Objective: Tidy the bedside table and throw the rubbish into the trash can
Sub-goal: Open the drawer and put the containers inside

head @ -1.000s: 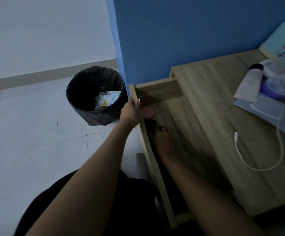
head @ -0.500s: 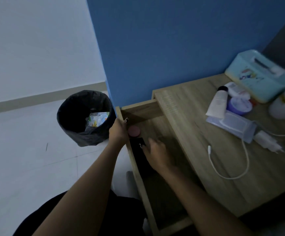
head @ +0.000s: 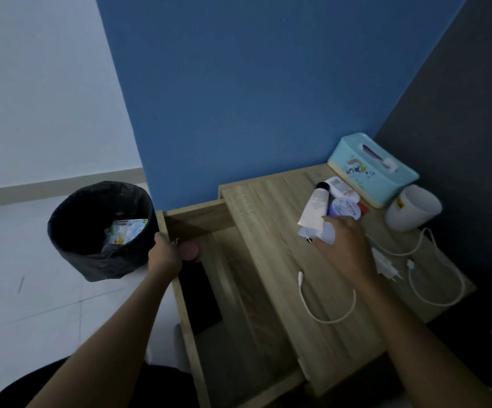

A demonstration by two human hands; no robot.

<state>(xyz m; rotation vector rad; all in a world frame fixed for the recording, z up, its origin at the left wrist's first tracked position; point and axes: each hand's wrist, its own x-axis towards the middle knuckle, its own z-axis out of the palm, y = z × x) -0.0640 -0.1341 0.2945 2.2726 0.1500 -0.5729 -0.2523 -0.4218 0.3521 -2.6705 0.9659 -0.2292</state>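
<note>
While the left hand [head: 164,254] grips the front edge of the open drawer [head: 238,290], the right hand [head: 345,245] reaches across the counter [head: 268,231] to the toiletries clustered near its back corner. Its fingertips [head: 319,241] lie on a pale packet [head: 328,232] that sits partly beneath a white tube [head: 315,206]; whether they have closed on the packet cannot be told from this view. Just behind stand a purple jar [head: 344,210] and a teal tissue box [head: 371,169]. A charger [head: 387,265] lies near the wrist, and a loose white cable [head: 327,304] curls on the counter's near half. The drawer holds a flat black object [head: 199,298] and a pink round object [head: 190,251], the latter just beside the left hand. The trash can [head: 71,245], black-lined and holding coloured wrappers [head: 127,231], stands on the floor just beside the drawer front. The step in hand appears to be picking the next item off the counter. It is best done by pinching the packet at its exposed near edge and drawing it out low and slowly, so that the tube settles flat rather than rolling against the jar. The wrist should clear the charger, and the left hand should hold the drawer steady until the item's destination, drawer or can, is settled.
</note>
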